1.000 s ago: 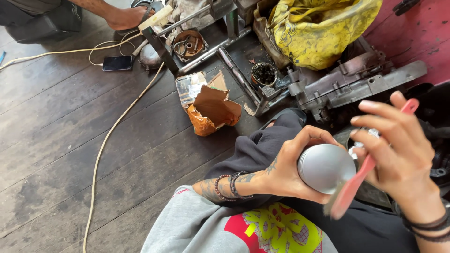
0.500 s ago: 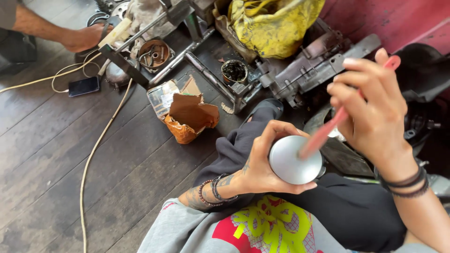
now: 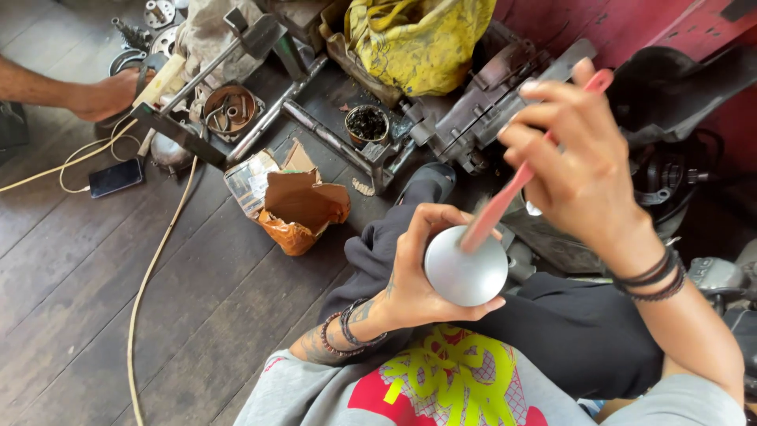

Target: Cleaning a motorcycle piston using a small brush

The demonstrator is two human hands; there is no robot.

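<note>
My left hand [image 3: 414, 272] grips a round grey metal part [image 3: 465, 268], its flat face turned up toward me. My right hand [image 3: 579, 170] holds a thin red-handled brush [image 3: 505, 197] at a slant, its lower end resting on the top of the round part. Both hands hover over my lap, above dark trousers. Black bands circle both wrists.
A torn orange-brown paper bag [image 3: 300, 209] lies on the dark wood floor. Behind it sit metal machine parts [image 3: 481, 102], a small pot of dark bits [image 3: 367, 124], a yellow cloth [image 3: 418, 39], a phone [image 3: 114, 177] with cable. Another person's hand [image 3: 102, 95] reaches in at upper left.
The view has shifted, so the bag and parts sit further right in frame. The brush end has come to the upper edge of the round part; both hands keep their hold.
</note>
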